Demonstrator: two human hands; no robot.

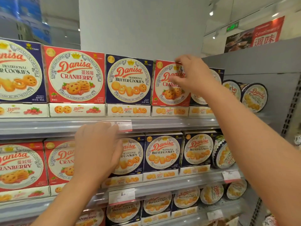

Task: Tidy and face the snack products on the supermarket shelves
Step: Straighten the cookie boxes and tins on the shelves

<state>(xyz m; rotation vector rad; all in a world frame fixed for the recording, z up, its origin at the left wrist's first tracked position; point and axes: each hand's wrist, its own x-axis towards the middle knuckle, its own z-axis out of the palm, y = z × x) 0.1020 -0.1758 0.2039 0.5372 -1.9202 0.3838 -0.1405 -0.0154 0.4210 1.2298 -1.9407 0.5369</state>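
The shelving unit (268,66) fills the view, its tiers packed with Danisa cookie boxes standing face-out. At 12 o'clock behind it rises a white pillar (140,23). On the top tier, from 9 o'clock toward 3 o'clock, stand a blue butter cookie box (17,70), a red cranberry box (74,74), a second blue box (129,79), and a red cranberry box at the right hand (164,88). Round tins (254,97) lie at 3 o'clock, tilted. The right hand (192,74) grips the top edge of that last red box, fingers curled over it. The left hand (96,149), at 7 o'clock, lies flat with fingers extended; the fingertips reach the shelf rail at the price tag (124,125).
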